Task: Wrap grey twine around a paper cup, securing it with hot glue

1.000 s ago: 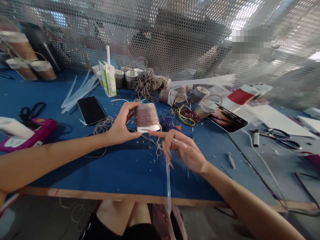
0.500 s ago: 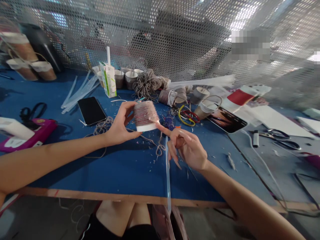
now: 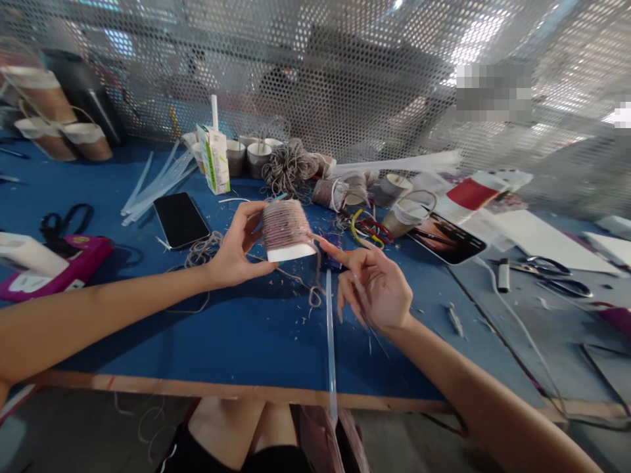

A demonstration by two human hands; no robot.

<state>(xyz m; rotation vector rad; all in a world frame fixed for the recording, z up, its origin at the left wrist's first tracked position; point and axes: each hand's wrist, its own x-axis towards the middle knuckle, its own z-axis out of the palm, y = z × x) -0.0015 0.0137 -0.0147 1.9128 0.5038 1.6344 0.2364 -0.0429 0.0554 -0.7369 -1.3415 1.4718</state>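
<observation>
A white cup wrapped in pinkish-grey yarn (image 3: 286, 226) is held above the blue table (image 3: 197, 348) by my left hand (image 3: 236, 253), thumb at its lower edge and fingers behind its rim. My right hand (image 3: 377, 282) is at the cup's right side, with its index fingertip at the yarn near the bottom edge and its other fingers loosely curled apart. A yarn tail (image 3: 315, 295) hangs below the cup. Under the right hand, a clear glue stick (image 3: 331, 341) extends over the table's front edge from a purple-blue object (image 3: 334, 253).
Behind the cup are a tangled yarn bundle (image 3: 290, 167), a drink carton (image 3: 214, 161) and several small cups. A black phone (image 3: 181, 220) lies left, beside glue sticks (image 3: 158, 184). At right lie a lit phone (image 3: 446, 238) and scissors (image 3: 555, 274).
The cup has tilted slightly in my left hand. My right hand has shifted slightly right, its index finger drawing back from the cup's wrapped side.
</observation>
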